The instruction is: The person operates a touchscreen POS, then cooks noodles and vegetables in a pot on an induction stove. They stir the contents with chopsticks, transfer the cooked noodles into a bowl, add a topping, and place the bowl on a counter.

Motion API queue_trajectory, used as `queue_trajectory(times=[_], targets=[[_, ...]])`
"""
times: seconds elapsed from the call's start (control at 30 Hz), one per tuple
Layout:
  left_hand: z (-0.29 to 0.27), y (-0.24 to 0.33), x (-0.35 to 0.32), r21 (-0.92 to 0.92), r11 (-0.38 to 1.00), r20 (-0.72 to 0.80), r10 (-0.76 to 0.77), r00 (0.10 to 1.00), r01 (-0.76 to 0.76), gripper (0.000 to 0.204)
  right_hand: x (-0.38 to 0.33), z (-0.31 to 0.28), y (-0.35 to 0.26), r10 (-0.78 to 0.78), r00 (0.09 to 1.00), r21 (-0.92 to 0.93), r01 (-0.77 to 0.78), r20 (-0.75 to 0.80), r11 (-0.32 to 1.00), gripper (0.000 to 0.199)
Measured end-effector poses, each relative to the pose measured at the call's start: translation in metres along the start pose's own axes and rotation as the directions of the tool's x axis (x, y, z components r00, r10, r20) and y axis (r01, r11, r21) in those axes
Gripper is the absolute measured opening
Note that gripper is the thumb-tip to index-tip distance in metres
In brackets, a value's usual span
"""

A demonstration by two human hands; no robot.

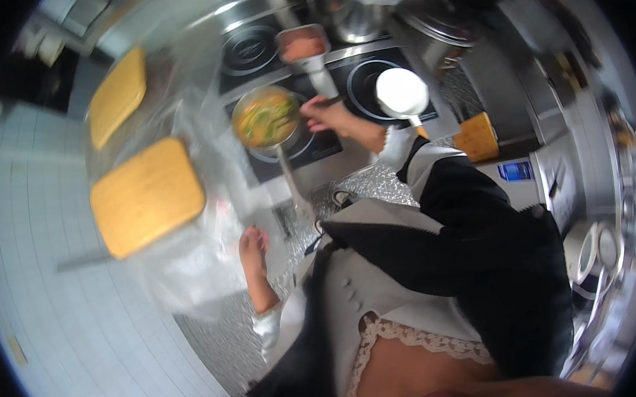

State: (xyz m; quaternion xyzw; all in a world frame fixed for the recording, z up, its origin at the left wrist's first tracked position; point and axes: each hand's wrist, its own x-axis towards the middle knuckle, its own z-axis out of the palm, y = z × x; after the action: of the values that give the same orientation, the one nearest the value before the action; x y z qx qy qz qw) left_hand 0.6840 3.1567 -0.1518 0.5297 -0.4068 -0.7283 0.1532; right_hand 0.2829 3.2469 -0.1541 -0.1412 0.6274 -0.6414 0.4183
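A pan (297, 135) of green and orange food in liquid (265, 119) sits on the near left burner, its long handle (291, 178) pointing toward me. At the pan's right rim my right hand (321, 115) is closed around a thin dark utensil (333, 100), whose working end I cannot make out. My left hand (253, 243) hovers below and left of the pan handle, apart from it. Its fingers are bent and blurred, so whether they are closed does not show.
A white pan (402, 91) occupies the right burner. Behind are a small square pan of reddish food (303, 47) and a lidded steel pot (435, 24). Wooden boards (148, 195) lie on plastic sheeting (210, 132) to the left. Another wooden board (476, 137) is at right.
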Motion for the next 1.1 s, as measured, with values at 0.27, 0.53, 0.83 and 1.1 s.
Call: queue_trajectory(times=[0.27,0.53,0.83,1.1], targets=[[0.047,0.020,0.004,0.133,0.972,0.147,0.172,0.974,-0.191,0.037,-0.073,-0.037,0.040,0.231,0.958,-0.124,-0.212,0.168,0.969,0.028],[0.139,0.089,-0.049,0.197,0.882,0.401,0.325,0.856,-0.428,0.034,-0.187,-0.072,0.064,0.115,0.984,-0.185,-0.139,-0.133,0.973,0.044],[0.319,-0.055,-0.056,-0.328,0.722,0.620,0.651,0.438,-0.609,0.056,-0.240,-0.025,0.032,-0.875,0.460,-0.454,0.755,-0.148,0.473,0.051],[0.419,-0.167,-0.173,0.084,0.882,0.983,-0.150,0.108,0.464,0.060,-0.343,-0.166,0.071,-0.606,0.528,-0.576,0.246,-0.594,0.779,0.050]])
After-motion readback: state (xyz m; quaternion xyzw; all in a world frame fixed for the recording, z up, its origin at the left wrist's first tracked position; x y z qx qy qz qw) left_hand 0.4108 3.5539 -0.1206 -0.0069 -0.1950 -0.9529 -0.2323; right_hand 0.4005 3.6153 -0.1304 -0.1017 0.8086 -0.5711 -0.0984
